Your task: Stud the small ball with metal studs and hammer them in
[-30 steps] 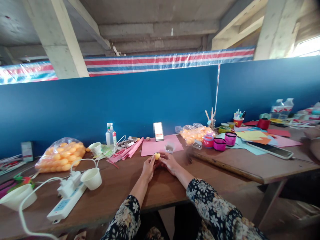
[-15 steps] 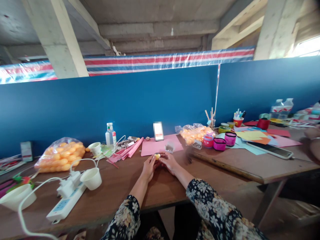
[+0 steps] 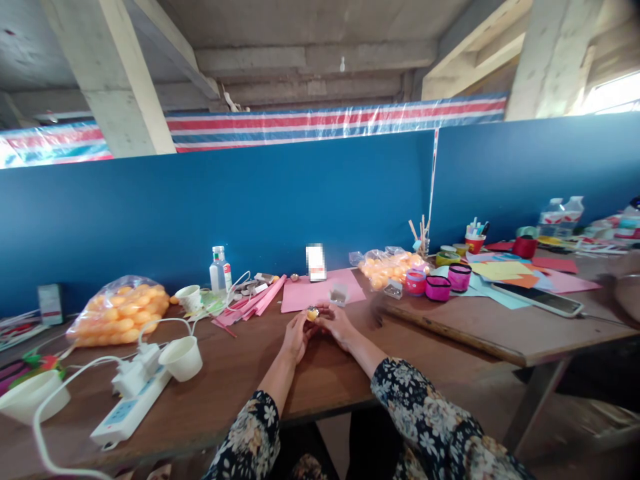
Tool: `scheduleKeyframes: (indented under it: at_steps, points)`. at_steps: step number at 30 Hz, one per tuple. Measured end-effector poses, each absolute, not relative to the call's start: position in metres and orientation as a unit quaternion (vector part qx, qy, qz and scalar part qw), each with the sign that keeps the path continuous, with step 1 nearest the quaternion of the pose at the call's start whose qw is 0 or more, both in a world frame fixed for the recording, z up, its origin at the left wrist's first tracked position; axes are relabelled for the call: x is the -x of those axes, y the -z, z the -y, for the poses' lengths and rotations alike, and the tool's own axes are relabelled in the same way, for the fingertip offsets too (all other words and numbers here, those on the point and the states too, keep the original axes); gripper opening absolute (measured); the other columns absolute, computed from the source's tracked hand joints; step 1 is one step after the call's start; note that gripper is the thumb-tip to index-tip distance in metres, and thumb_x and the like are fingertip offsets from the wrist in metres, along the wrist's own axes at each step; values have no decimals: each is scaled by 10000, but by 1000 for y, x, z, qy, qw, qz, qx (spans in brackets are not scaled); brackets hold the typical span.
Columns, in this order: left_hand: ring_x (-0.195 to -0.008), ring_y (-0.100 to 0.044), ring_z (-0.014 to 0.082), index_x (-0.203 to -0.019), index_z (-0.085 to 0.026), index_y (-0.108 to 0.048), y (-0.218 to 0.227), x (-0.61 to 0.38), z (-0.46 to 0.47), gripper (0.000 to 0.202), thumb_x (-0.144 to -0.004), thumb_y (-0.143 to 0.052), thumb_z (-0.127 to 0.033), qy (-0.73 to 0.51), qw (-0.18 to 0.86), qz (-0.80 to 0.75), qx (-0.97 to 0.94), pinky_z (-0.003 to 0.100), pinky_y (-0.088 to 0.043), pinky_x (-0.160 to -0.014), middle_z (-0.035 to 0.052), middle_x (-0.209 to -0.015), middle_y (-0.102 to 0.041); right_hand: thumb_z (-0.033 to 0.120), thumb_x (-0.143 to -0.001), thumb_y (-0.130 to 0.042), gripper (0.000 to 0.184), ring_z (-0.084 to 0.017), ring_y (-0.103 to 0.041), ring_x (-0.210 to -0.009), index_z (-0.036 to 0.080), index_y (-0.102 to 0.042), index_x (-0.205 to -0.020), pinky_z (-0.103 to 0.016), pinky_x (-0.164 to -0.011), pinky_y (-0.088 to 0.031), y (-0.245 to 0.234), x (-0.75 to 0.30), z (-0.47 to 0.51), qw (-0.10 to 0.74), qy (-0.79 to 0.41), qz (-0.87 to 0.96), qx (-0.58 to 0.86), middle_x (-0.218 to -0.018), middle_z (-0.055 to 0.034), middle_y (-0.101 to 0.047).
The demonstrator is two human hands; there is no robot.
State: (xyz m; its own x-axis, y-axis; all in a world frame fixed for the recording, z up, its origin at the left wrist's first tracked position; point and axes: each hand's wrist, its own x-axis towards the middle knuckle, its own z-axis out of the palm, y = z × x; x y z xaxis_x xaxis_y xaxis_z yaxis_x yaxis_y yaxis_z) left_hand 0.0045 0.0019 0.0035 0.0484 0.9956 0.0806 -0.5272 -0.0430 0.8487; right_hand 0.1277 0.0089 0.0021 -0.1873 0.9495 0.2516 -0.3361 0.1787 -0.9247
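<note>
Between the fingertips of both hands is a small yellow-orange ball [image 3: 313, 314] with shiny silvery bits on its top; the exact nature of the bits is too small to tell. My left hand [image 3: 296, 337] is closed on it from the left. My right hand [image 3: 337, 325] grips it from the right, fingers curled over. Just beyond the hands, a small clear plastic box [image 3: 339, 294] lies on a pink sheet of paper [image 3: 300, 294]. A phone with a blurred screen [image 3: 316, 263] stands upright at the back of that sheet.
A bag of orange balls [image 3: 123, 310] lies left, another bag [image 3: 390, 267] right of the pink sheet. A power strip [image 3: 131, 407], paper cups [image 3: 181, 358] and a white cable occupy the left. Tape rolls [image 3: 438, 288], coloured papers and a phone [image 3: 537, 299] cover the right table.
The ball has turned slightly in my fingers, and more of its silvery top shows. Both hands stay in nearly the same place.
</note>
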Motion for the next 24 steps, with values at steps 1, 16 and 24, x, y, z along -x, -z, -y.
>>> scheduleKeyframes:
  at_steps: [1, 16, 24]
  points:
    - [-671, -580, 112, -827, -127, -626, -4, -5, -2, 267, -659, -633, -334, -618, 616, -313, -375, 249, -475, -630, 51, -794, -642, 265, -567, -685, 391, -137, -550, -703, 198, -555, -929, -204, -488, -395, -2, -128, -9, 564, -569, 522, 293, -957, -45, -595]
    - [-736, -599, 133, -937, -133, -627, -4, -4, -1, 294, -658, -647, -226, -604, 632, -310, -374, 283, -487, -726, 59, -851, -652, 286, -615, -639, 313, -83, -538, -616, 189, -591, -908, -188, -506, -372, -1, -127, -12, 543, -621, 486, 288, -879, -20, -611]
    - [-762, -604, 151, -1015, -132, -607, -3, -3, -3, 369, -659, -646, -221, -600, 626, -312, -388, 293, -490, -717, 83, -898, -650, 274, -583, -664, 341, -99, -541, -651, 177, -595, -903, -214, -551, -396, 1, -128, -12, 545, -630, 473, 287, -884, -31, -611]
